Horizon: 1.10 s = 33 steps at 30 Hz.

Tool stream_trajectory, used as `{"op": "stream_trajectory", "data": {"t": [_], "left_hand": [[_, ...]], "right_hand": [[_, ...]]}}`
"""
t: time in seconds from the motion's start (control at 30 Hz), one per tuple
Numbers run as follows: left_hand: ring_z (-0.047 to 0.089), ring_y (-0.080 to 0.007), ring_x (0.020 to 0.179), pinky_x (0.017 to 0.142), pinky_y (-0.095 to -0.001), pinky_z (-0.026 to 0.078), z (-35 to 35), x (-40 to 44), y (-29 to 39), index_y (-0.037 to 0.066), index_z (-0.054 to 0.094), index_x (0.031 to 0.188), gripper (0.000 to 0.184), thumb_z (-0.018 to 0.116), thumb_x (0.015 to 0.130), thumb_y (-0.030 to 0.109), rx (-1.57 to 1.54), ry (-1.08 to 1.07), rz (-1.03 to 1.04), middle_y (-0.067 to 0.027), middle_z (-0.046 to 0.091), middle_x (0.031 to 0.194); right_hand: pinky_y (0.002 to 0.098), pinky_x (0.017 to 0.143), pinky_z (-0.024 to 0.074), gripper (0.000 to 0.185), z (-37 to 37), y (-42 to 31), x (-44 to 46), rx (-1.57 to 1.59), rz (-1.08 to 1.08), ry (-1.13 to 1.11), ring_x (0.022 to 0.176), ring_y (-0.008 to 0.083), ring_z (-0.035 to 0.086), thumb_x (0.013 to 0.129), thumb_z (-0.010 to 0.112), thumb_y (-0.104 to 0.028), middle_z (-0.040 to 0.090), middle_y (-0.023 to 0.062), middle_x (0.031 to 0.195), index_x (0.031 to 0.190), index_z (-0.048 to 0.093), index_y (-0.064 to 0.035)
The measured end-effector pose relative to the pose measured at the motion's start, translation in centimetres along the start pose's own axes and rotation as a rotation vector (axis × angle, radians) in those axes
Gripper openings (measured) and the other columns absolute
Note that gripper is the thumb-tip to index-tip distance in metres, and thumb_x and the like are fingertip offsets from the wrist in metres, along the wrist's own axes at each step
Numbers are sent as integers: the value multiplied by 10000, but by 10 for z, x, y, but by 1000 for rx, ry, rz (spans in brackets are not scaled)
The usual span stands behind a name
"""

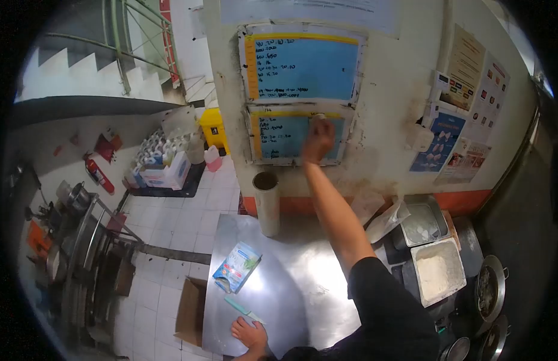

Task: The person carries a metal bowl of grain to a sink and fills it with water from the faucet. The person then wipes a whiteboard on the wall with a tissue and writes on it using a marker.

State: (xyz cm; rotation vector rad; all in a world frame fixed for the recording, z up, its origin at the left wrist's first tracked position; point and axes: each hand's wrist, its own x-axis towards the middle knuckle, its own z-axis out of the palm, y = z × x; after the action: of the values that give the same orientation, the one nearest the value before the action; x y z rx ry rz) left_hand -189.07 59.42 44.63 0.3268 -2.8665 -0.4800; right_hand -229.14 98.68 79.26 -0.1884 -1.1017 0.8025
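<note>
Plainly, a small pale object [318, 116] is pinched in the bunched fingers of the right grip [319, 144], raised to the top edge of the lower blue board [285, 135]; its long axis cannot be told. The left grip [249, 333] is rested on the counter [291, 301], fingers loosely spread, with nothing seen held. Just beyond it, a knife [244, 309] is laid slantwise, its teal handle pointed left and wallward, its blade right and nearer. Beyond that, a printed packet [238, 267] is slanted oppositely, its far end angled right.
</note>
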Motion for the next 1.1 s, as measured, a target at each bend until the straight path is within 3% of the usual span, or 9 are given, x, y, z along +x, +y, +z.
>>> {"op": "stream_trajectory", "data": {"t": [0.2,0.33,0.43,0.63,0.73,0.8,0.93,1.03,1.1], "left_hand": [[430,-391,1159,1022,-513,320,-9,4,5,-19,481,1185,476,651,789,182,-42,-95,-23,-211,474,1198],[460,-373,1087,940,-479,345,-3,2,6,-16,502,1145,451,629,777,213,50,42,45,-191,508,1117],[462,-371,1079,931,-476,348,-8,7,9,-19,503,1148,466,630,770,222,53,50,71,-192,508,1112],[446,-382,1120,956,-494,341,-16,8,12,-21,496,1150,469,629,769,219,38,-48,8,-207,500,1146],[425,-398,1175,1004,-522,320,-11,7,10,-30,483,1190,488,628,783,197,15,-129,-42,-228,487,1191],[428,-397,1171,996,-525,325,-7,5,7,-36,484,1195,485,623,791,193,56,-57,4,-226,491,1178],[449,-381,1120,961,-487,344,11,0,-4,-8,499,1142,467,635,757,218,82,3,25,-197,504,1143],[444,-380,1140,967,-487,342,6,2,1,-4,495,1153,469,633,759,210,70,-7,16,-193,505,1155],[441,-378,1153,973,-486,338,-1,2,6,-3,492,1160,473,634,761,208,40,-46,0,-191,506,1174]], "right_hand": [[356,698,539,57,-2,-18,0,22,176,9,816,251,659,885,723,-61,679,105,966,917,750,-23],[345,703,549,69,6,-16,-24,-157,-161,-153,854,255,673,868,720,-31,684,118,975,927,753,-38],[344,717,560,73,-12,-14,5,-218,156,-2,876,264,685,867,720,-35,693,133,1011,932,752,-45],[393,828,495,188,1,-21,-22,-162,-46,-353,931,283,624,946,641,-184,681,163,1004,1001,694,-13],[397,846,492,231,-20,-17,12,-189,268,-69,952,288,618,970,605,-226,682,168,1004,1043,686,-22],[390,884,498,109,-2,-10,-22,66,239,-118,975,307,631,942,639,-122,675,134,1006,954,706,-37],[388,908,500,75,-30,-2,-33,-284,-102,-245,1015,317,624,925,646,-60,657,127,1031,970,706,-51],[425,968,487,273,-43,23,-7,-268,242,-27,1056,354,638,894,630,-82,680,154,1092,1159,686,-116],[450,1007,468,292,-33,-2,-49,-237,3,-334,1081,355,632,879,625,-55,684,151,1099,1149,702,-134]]}}
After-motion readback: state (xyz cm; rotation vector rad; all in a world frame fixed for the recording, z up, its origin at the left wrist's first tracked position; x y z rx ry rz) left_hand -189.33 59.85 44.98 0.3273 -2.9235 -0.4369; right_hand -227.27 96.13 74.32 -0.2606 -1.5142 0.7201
